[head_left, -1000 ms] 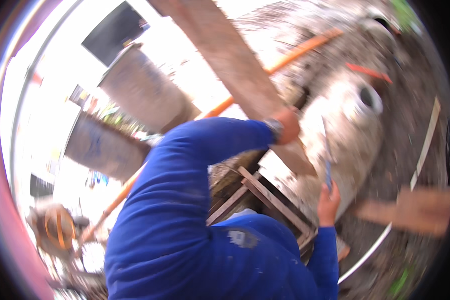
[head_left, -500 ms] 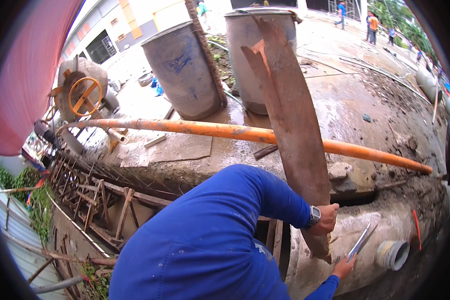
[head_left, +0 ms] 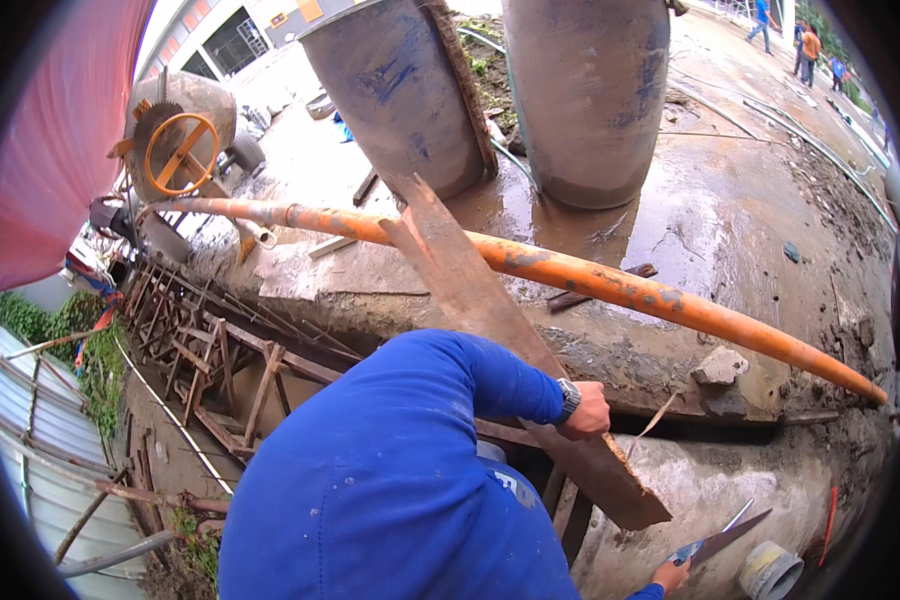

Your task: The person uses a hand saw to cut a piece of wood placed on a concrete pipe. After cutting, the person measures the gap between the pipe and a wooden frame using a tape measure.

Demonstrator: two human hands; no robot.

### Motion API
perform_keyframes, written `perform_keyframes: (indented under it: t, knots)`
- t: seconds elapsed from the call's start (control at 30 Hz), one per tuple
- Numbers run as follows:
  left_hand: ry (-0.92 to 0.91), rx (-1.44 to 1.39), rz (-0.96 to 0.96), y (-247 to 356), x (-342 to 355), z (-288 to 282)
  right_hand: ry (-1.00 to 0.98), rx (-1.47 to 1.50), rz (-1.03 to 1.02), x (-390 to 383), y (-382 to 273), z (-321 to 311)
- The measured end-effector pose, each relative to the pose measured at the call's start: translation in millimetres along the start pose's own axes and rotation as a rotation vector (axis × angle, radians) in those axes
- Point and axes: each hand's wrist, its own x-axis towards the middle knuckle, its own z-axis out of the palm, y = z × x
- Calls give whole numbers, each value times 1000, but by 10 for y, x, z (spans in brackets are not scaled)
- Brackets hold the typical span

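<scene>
My left hand [head_left: 585, 411], below a wristwatch, is closed round the edge of a long brown wooden board [head_left: 490, 320]. The board slants from the upper left to the lower right, and its far end is split and jagged. A thin pale splinter [head_left: 654, 424] sticks out beside its near end. My right hand [head_left: 672, 575], at the bottom edge, is wrapped round the handle of a handsaw [head_left: 722, 535]. The dark blade points up and right, apart from the board, above a pale concrete surface [head_left: 630, 550]. My blue sleeve and torso hide much of the lower middle.
An orange pole [head_left: 570, 272] lies across the view beyond the board. Behind it stand two large grey drums [head_left: 595, 110] and a cement mixer [head_left: 185, 110]. At left is a trench with timber framing [head_left: 260, 390]. A short pipe stub [head_left: 770, 571] sits near the saw. People [head_left: 808, 50] stand far off.
The board has tipped over to the left from nearly upright, with my left hand still gripping it. My right hand and the saw sit lower in the picture, and the view has shifted.
</scene>
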Motion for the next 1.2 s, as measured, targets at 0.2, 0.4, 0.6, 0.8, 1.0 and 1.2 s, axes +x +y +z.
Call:
perform_keyframes:
  t: [0.2, 0.4, 0.6, 0.8, 1.0, 1.2]
  knots:
    - [-10, -185, -108, 32, -469, 272, 79, 487, -594, -302, -1183, -749]
    - [-46, -323, -86, 495, -389, 352, -338, 512, -1215, -1909, -2490, -1294]
    - [-13, -296, -8, 1186, -540, 463, -798, 342, -1211, -2335, -2058, -1014]
    - [26, -387, -2, 1771, -421, 1089, -1050, 270, -1094, -2502, -1430, -1020]
    - [135, -361, 108, 2137, -111, 1323, -1046, 86, -1211, -2317, -997, -982]
    - [149, -413, 37, 2629, 111, 1151, -1079, 87, -1181, -2404, -838, -1055]
